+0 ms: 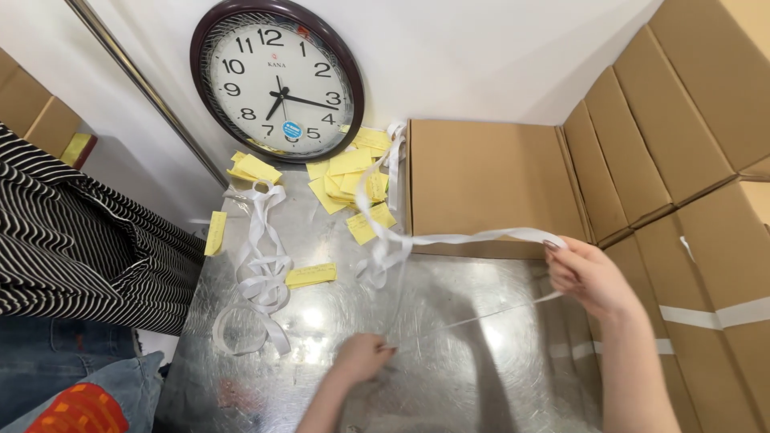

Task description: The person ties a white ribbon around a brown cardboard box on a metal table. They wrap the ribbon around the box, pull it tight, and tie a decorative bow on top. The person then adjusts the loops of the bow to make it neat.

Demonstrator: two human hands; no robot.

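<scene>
My right hand (589,277) pinches a long white paper strip (473,237) that trails left across the shiny metal table (449,377) toward a heap of yellow slips (353,180). A thin clear tape line (473,319) stretches taut from my right hand down to my left hand (362,357), whose fingers are closed on its lower end, close above the table. A brown flat cardboard box (481,180) lies behind the strip.
A round dark-rimmed wall clock (277,78) leans at the back. Loose white strip curls (261,273) and a yellow slip (311,275) lie at left. Stacked cardboard boxes (682,136) line the right. A person in a striped top (80,240) stands at left.
</scene>
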